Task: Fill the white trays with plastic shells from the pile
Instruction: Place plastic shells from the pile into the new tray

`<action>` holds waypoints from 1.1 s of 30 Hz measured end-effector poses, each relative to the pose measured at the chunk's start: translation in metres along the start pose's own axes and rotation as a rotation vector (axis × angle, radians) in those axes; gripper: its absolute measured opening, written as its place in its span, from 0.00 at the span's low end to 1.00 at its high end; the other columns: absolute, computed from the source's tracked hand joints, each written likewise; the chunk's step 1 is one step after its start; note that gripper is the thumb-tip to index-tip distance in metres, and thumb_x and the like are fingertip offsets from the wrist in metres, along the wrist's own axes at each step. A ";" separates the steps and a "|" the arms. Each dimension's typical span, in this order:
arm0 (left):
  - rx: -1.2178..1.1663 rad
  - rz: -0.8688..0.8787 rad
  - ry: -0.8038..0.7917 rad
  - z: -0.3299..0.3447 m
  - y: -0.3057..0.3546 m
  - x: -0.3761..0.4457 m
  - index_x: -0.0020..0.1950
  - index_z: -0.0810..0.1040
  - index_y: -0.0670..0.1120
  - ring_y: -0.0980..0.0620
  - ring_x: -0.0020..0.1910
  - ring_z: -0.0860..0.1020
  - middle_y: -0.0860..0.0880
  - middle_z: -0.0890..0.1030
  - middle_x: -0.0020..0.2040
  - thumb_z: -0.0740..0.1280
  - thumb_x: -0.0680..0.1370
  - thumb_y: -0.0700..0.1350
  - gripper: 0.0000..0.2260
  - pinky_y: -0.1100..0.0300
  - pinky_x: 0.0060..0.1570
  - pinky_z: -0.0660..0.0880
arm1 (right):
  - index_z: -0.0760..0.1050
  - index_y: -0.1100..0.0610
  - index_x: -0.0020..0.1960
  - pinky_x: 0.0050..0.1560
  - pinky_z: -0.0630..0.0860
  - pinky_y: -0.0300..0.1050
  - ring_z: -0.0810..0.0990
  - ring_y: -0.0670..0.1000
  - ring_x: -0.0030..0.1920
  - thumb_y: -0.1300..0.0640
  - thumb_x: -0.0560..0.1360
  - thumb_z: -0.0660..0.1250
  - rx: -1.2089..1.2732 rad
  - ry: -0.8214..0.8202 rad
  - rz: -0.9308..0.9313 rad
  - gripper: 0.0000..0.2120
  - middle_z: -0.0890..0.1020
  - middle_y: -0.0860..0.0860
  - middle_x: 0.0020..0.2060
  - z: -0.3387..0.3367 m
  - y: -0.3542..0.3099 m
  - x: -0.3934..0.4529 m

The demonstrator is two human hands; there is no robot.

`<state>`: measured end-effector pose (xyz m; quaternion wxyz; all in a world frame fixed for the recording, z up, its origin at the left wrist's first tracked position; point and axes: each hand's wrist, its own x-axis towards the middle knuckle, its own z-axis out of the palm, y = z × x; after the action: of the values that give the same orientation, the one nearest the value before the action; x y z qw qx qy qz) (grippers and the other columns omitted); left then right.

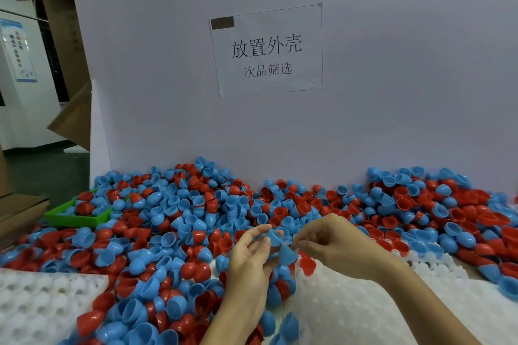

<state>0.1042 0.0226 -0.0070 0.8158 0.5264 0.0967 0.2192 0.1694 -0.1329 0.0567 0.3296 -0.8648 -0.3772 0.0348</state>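
your left hand (252,249) pinches one blue shell (273,237) in curled fingers, your right hand (333,244) pinches another blue shell (288,255) just below, the pile (196,218) beyond your fingertips, white trays (350,305) beneath.

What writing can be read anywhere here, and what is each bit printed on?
"放置外壳": large top line on the paper sign taped to the white partition board.
"次品筛选": smaller line beneath it on the same paper sign.
Brown patch in that sign's top left corner: no text readable.
Blue-bordered poster on the white cabinet at far left: has writing, too blurred to read.
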 end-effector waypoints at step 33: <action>0.280 0.123 0.012 -0.002 0.002 -0.001 0.49 0.82 0.41 0.48 0.43 0.85 0.46 0.86 0.42 0.62 0.82 0.34 0.10 0.60 0.39 0.81 | 0.82 0.50 0.54 0.38 0.75 0.38 0.82 0.47 0.42 0.54 0.78 0.68 -0.642 0.113 0.350 0.07 0.83 0.48 0.49 0.027 0.034 0.003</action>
<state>0.1017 0.0249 -0.0059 0.7188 0.6387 0.0988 0.2561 0.1847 -0.1332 0.0162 0.0509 -0.9762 -0.1963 -0.0770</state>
